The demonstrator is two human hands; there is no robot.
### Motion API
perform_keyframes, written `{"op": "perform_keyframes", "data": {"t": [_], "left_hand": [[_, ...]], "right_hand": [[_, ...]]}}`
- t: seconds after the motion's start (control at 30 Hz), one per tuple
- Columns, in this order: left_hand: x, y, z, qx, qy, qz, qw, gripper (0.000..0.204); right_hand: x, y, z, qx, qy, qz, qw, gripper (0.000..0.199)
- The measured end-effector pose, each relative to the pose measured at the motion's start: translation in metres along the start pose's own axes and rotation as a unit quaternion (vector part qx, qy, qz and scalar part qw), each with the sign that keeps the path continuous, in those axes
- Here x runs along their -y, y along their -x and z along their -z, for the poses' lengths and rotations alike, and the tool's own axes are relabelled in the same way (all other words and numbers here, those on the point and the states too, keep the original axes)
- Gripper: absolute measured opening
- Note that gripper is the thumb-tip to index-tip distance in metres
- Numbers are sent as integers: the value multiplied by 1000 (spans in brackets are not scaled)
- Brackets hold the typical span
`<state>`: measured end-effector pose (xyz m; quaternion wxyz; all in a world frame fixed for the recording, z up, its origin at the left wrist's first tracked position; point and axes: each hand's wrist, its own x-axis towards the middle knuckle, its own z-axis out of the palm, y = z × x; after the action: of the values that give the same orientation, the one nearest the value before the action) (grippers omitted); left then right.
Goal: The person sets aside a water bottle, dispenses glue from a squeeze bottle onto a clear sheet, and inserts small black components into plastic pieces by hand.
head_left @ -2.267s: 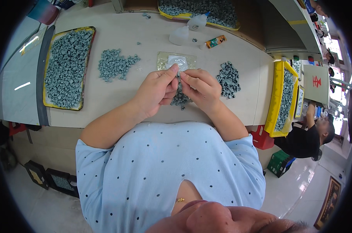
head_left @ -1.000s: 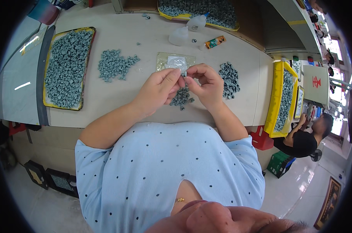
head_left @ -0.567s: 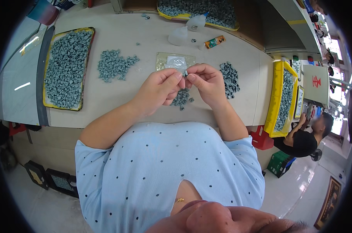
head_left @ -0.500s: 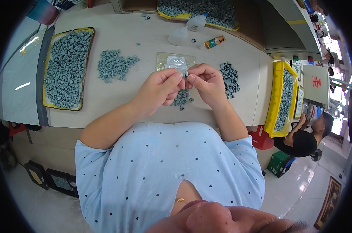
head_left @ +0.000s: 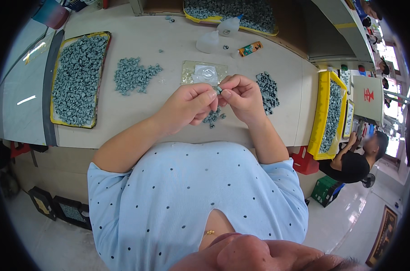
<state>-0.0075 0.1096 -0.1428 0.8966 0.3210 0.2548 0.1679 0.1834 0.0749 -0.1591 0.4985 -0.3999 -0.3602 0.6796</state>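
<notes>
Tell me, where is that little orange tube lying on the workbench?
In the head view, the orange tube lies at the table's far side, right of centre, just right of two clear squeeze bottles and beyond the person's right hand.

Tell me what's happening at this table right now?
A person sits at a table and pinches a small grey-green piece between the left hand and the right hand. More such pieces lie under the hands, in a loose pile to the left, a darker pile to the right, and a yellow-rimmed tray. A clear bag lies just beyond the hands.
</notes>
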Motion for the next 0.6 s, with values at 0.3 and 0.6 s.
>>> {"op": "perform_keyframes", "data": {"t": [0.3, 0.6], "left_hand": [[-1, 0, -4, 5, -27, -4, 1000, 27], [4, -1, -3, 6, -79, -30, 996, 23]], "right_hand": [[2, 0, 2, 54, -73, -20, 996, 8], [3, 1, 5, 107, -39, 36, 993, 13]]}}
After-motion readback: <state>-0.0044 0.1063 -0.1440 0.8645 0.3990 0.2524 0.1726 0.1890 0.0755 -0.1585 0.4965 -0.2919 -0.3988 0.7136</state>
